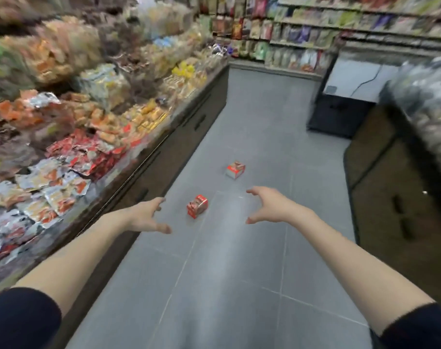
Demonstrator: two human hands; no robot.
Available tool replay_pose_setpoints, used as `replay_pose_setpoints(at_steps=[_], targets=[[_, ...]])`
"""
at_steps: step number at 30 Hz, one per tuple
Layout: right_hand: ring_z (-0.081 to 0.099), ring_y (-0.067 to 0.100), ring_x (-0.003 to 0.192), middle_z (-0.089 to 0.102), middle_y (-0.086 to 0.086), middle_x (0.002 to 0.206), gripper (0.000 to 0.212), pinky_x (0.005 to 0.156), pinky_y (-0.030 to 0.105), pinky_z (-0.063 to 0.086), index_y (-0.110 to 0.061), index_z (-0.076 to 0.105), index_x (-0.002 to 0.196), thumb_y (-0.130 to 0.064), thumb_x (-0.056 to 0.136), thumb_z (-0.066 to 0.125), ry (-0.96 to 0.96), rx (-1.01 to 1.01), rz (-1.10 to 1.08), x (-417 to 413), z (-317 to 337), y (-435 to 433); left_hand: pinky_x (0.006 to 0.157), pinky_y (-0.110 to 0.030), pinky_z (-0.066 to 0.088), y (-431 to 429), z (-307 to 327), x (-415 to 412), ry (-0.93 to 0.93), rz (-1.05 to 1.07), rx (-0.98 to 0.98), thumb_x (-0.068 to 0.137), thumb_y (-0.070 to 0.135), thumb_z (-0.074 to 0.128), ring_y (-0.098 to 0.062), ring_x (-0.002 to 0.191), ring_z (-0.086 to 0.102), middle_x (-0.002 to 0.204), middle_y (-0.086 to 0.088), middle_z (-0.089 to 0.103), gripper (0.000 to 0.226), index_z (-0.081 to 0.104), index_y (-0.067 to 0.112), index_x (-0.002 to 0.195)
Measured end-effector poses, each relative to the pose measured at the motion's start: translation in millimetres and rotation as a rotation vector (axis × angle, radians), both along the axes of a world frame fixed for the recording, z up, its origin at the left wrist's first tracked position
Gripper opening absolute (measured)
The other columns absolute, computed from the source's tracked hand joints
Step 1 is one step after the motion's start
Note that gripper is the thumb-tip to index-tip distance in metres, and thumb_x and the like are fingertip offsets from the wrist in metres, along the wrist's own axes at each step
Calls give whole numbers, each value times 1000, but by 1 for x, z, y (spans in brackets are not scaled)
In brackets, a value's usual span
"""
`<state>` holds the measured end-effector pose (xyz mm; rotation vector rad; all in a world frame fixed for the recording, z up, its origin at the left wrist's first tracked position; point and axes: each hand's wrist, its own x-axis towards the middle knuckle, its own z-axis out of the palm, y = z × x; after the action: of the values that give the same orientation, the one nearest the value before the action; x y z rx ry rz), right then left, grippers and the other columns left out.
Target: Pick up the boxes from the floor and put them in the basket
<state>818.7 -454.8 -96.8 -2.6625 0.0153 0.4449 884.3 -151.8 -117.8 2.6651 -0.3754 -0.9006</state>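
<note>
Dark sleeves (25,321) at my elbows, both bare forearms stretched out ahead over the grey tiled floor (227,285). My left hand (149,217) is spread, fingers loosely bent, thumb low, holding nothing. My right hand (269,207) mirrors it, fingers (253,191) clawed apart and empty too.

Between the two sets of fingertips, down on the floor, lies the near box (197,206), red and white, tipped at an angle, touched by neither hand. Past my right fingers, further up the aisle, sits the far box (235,170), red on top, pale on its sides, well apart from the first.

Off beyond my left fingers runs a long snack display (88,137), heaped with foil and plastic packets, blurred. Out past my right hand stands a dark cabinet (390,197) with a blurred heap on top. Beyond that, a black unit with a pale top (340,114), and at the far end, shelves of packets (302,34) line the wall.
</note>
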Motion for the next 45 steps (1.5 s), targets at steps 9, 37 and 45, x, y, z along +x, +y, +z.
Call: replay_pose_setpoints(at_steps=[9,37,45], targets=[[38,20,134,40,9,145,87,107,28,33,-13,33,142,-27,70,79,37,68,-227,89,9,-106,110,-30,33,-139,18,154,20,-208,4,78,39,72,-23,134,40,151,-10,31,99,8,15,150],[44,17,126,46,3,138,81,98,30,43,-21,39,137,-29,67,80,81,211,-287,528,-29,-391,105,-25,33,-439,8,583,-82,-335,-133,69,35,80,-16,132,39,147,0,38,94,28,17,145],[43,17,128,48,3,138,81,103,26,35,-20,40,138,-25,68,81,106,281,-187,677,-71,-399,106,-26,33,-436,-41,711,-17,-247,-96,62,32,86,-16,132,40,146,-3,39,101,30,17,145]])
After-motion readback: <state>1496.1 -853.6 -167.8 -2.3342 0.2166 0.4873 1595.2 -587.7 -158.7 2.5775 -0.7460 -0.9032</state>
